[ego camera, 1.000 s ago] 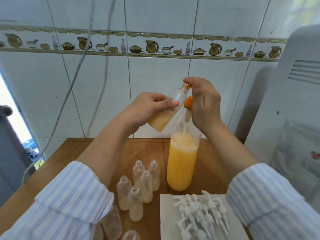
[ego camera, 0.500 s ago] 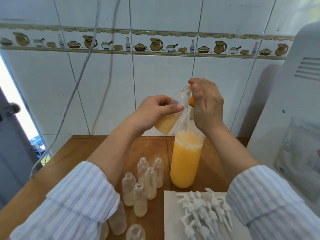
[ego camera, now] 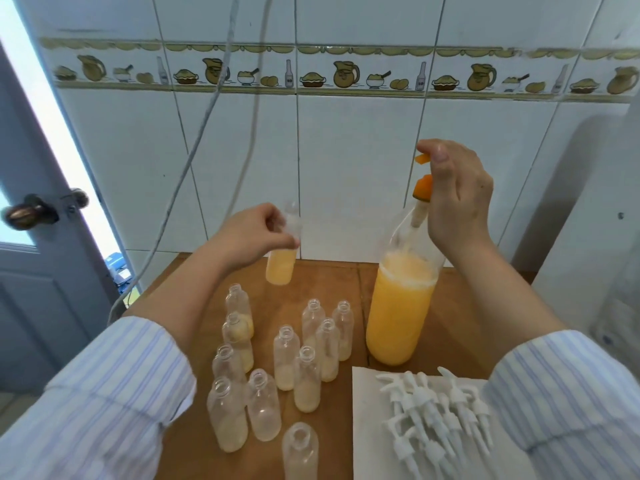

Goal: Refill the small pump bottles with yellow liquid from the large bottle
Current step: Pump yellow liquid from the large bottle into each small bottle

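- The left hand (ego camera: 251, 233) grips a small bottle (ego camera: 282, 261) (partly filled with yellow liquid) upright above the desk (ego camera: 450, 306).
- The right hand (ego camera: 457, 199) pinches an orange pump (ego camera: 423, 188) in the large bottle (ego camera: 401, 306), far right.
- Empty small bottles (ego camera: 287, 355) stand near.

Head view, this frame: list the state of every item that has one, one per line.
small bottle: held in the air by the left hand, uncapped, part full of yellow liquid.
large bottle: upright on the table, mostly full, foam on top.
orange pump: gripped by the right hand, tube in the large bottle's neck.
standing small bottles: upright, capless, mostly empty.
white pump heads: lying loose on paper.
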